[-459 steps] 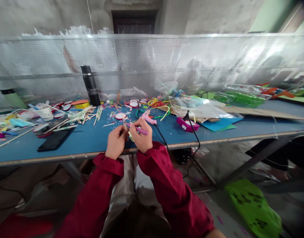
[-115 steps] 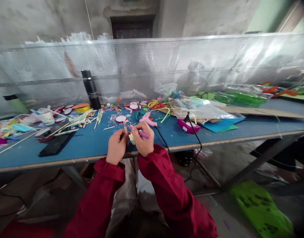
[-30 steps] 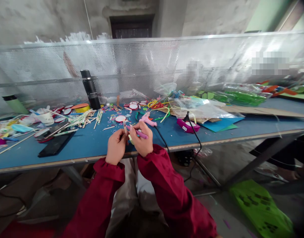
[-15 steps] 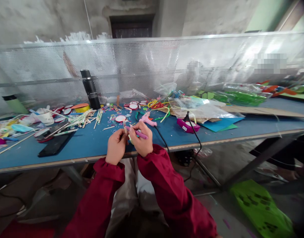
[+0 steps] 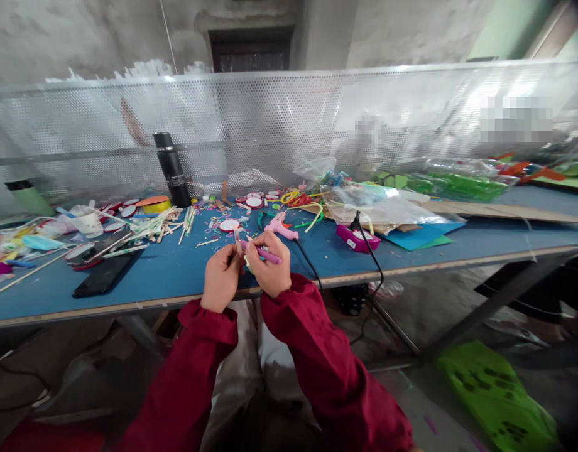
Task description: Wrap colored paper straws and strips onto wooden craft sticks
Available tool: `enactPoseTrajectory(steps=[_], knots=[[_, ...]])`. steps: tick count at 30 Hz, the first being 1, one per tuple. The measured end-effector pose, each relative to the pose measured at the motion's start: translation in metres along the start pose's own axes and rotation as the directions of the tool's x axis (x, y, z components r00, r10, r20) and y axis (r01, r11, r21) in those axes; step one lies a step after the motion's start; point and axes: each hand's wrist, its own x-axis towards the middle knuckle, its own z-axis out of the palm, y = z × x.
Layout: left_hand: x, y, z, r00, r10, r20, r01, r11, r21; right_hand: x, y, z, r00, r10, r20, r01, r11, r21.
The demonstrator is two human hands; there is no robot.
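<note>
Near the table's front edge, my left hand [image 5: 223, 276] pinches a small flat wooden stick [image 5: 237, 237] that points upward. My right hand [image 5: 271, 263] is closed round a purple pen [image 5: 269, 255], its tip end close to the stick; whether they touch I cannot tell. A bit of something pale shows below, between the two hands, mostly hidden by fingers. Just beyond them lie a round white disc with a red rim [image 5: 229, 225] and a pink glue gun [image 5: 281, 226] with a black cord.
A black phone [image 5: 105, 276] and a heap of paper sticks [image 5: 152, 229] lie left. A black bottle [image 5: 171, 169] stands behind. To the right are a magenta box [image 5: 357, 239] with a cable, plastic bags and blue sheets [image 5: 425, 233]. A perforated metal screen [image 5: 279, 132] runs along the back.
</note>
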Motion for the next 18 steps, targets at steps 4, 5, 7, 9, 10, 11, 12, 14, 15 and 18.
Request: enactPoseTrajectory(steps=[4,5,7,9,10,11,12,14,15,18], knots=[[0.0005,-0.0003,0.0001,1.000,0.003,-0.002,-0.003,1.000,-0.002,0.0003,-0.0004,0.0001,1.000,0.001,-0.015,-0.001,1.000,-0.002],[0.0007,-0.0004,0.0001,1.000,0.003,-0.004,-0.003,1.000,-0.006,0.0004,-0.0005,0.0001,1.000,-0.002,-0.013,0.002,1.000,-0.002],[0.0008,-0.0006,0.0000,1.000,0.008,-0.005,-0.008,1.000,-0.008,0.0005,-0.0010,0.0002,1.000,-0.004,-0.006,0.004,1.000,-0.002],[0.0007,-0.0007,-0.0001,1.000,0.009,-0.005,-0.009,1.000,-0.002,0.0006,-0.0014,0.0001,1.000,0.001,-0.005,-0.001,1.000,-0.001],[0.0007,-0.0007,-0.0001,1.000,0.007,-0.005,-0.007,1.000,0.000,0.0007,-0.0015,0.0000,1.000,0.002,-0.002,-0.002,1.000,0.000],[0.0006,-0.0008,-0.0001,1.000,0.005,-0.004,-0.005,1.000,0.000,0.0007,-0.0015,-0.0001,1.000,0.000,0.006,0.000,1.000,0.001],[0.0006,-0.0009,-0.0001,1.000,0.004,-0.004,-0.004,1.000,-0.001,0.0008,-0.0015,-0.0002,1.000,-0.004,0.013,0.004,1.000,0.001],[0.0006,-0.0015,0.0000,1.000,0.001,-0.003,-0.001,1.000,-0.005,0.0008,-0.0012,-0.0004,1.000,-0.009,0.020,0.009,1.000,-0.005],[0.0006,-0.0018,0.0001,1.000,0.001,-0.002,-0.001,1.000,-0.007,0.0008,-0.0010,-0.0005,1.000,-0.009,0.017,0.010,1.000,-0.009],[0.0007,-0.0025,0.0002,1.000,0.003,0.001,-0.003,1.000,-0.011,0.0009,-0.0008,-0.0009,1.000,-0.010,0.029,0.010,1.000,-0.013]])
